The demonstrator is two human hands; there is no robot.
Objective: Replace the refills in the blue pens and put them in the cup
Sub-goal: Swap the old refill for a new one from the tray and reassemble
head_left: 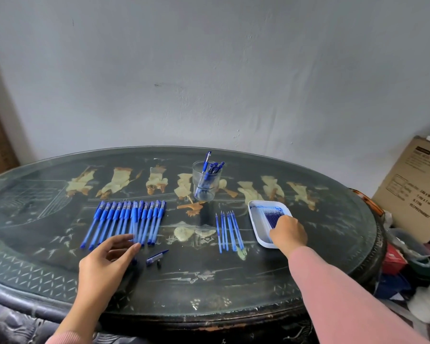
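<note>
Head view: the right hand [288, 232] reaches into the near end of a white tray [255, 219], back of the hand toward the camera, fingers bent down out of sight over a bundle of blue refills [273, 214] lying lengthwise in it; whether those fingers pinch a refill or only touch the bundle I cannot tell; the refills show just beyond the knuckles, their far ends toward the tray's far wall, where blue ink smears the white; a pink sleeve [345, 299] covers the forearm.

To the left of the tray, apart from it, a small row of loose refills [229, 229] lies side by side on the table [233, 281], tips pointing away from the person; the left hand [104, 261] hovers low over the table with fingers straight and loosely spread, gripping nothing visible, its fingertips just short of the near ends of a long row of blue pens [129, 219]; the pens lie parallel, packed close, capped ends away from the person; just right of that hand lies a short blue pen piece [157, 256], well clear of both hands.

Farther back, between the pen row and the tray, a clear glass cup [205, 187] stands upright with several blue pens in it; a cardboard box [412, 184] stands beyond the table's right edge.
</note>
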